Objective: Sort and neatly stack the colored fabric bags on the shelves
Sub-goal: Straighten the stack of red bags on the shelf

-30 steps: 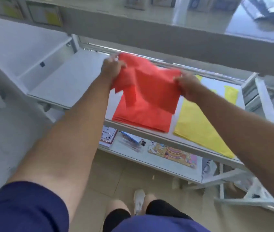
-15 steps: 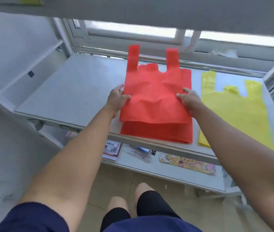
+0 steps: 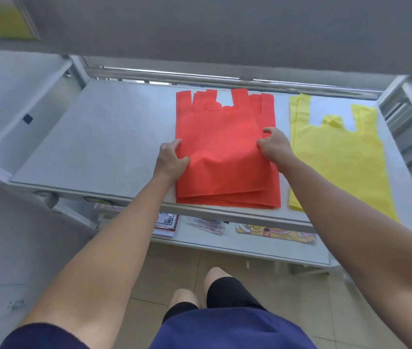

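A stack of red fabric bags (image 3: pixel 225 157) lies flat on the grey shelf (image 3: pixel 99 147), handles pointing to the back. My left hand (image 3: pixel 172 159) grips the left edge of the top red bag, thumb on top of the fabric. At the right edge, my right hand (image 3: pixel 274 146) pinches the same bag with curled fingers. The top bag rests on the stack, slightly wrinkled near the front. To the right lies a flat pile of yellow fabric bags (image 3: pixel 338 159), partly hidden by my right forearm.
The shelf's left half is bare grey board. An upper shelf (image 3: pixel 199 34) overhangs close above. A lower shelf (image 3: pixel 250 248) holds printed packets and a colourful card (image 3: pixel 275 233). Metal uprights stand at both sides, and tiled floor lies below.
The red bag was held up and spread in the air, then lowered onto the red stack. Both hands slid it back so that it lines up with the pile.
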### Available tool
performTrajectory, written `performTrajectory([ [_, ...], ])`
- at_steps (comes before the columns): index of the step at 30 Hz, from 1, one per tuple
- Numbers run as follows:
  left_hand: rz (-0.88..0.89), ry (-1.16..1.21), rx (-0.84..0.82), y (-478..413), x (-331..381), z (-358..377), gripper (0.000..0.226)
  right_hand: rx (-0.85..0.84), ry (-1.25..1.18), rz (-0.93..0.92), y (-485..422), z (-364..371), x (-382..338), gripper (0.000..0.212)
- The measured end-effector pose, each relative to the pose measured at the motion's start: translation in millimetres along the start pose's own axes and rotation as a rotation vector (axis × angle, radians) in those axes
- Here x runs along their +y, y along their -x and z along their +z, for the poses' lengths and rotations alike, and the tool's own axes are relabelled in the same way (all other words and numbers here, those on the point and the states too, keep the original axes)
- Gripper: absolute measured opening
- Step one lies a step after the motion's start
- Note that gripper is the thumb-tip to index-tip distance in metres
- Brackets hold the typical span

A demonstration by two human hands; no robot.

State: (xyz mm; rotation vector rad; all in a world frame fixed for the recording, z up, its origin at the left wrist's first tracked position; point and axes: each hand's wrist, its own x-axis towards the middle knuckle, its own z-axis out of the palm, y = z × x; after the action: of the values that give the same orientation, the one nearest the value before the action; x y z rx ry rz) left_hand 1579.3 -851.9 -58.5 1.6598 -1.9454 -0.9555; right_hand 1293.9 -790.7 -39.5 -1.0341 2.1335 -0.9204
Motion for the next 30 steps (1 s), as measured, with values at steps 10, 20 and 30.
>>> performTrajectory([
  [10,0.457,-0.306,-0.092,79.9,88.6,2.9,0.076,0.078,0.309,-0.079,146.2,-83.4,-18.4,0.065],
  [20,0.956,-0.277,-0.389,216.9,227.8,115.1,0.091,0.489,0.602,0.179,311.2,-206.8,78.5,0.073],
  [30,1.25,-0.23,-0.602,386.1,371.7,292.8,0.095,0.734,0.575,0.517,452.4,-382.3,242.7,0.077],
])
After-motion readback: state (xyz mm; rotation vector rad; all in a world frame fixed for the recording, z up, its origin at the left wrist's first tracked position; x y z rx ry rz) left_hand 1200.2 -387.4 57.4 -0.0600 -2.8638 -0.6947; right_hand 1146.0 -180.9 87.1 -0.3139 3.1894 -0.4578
